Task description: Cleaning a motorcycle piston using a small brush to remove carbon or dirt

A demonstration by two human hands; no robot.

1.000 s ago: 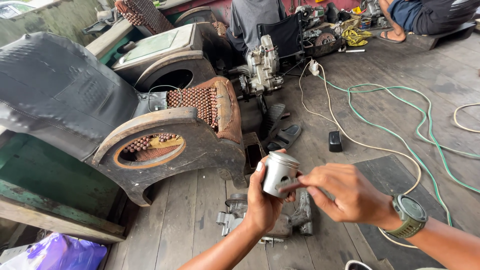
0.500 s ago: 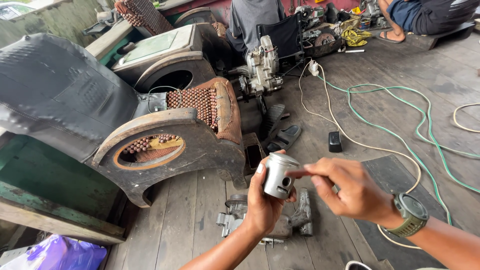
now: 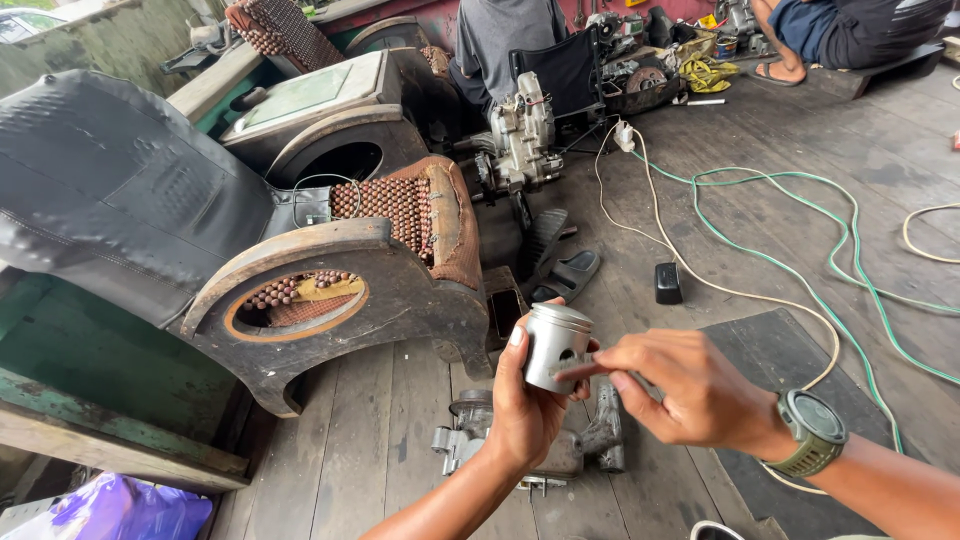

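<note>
Head view: left hand (image 3: 525, 415) grip closed round piston (image 3: 556, 346), raised slightly since before; right hand (image 3: 690, 390) pinched at its side hole, possibly holding pin; engine casing (image 3: 560, 445) below grip.

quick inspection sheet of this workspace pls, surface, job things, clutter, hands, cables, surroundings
surface: worn wooden plank floor, dark mat at right.
job's things: silver piston, upright; grey metal engine part on the floor below it.
clutter: sandals, small black box, purple bag.
grippers: left hand grips the piston; right hand, wearing a watch, touches its side hole with a fingertip.
cables: green hose and white cord snake across the floor.
surroundings: beaded wooden seat frame, black seat cover, engine, seated people behind.
</note>
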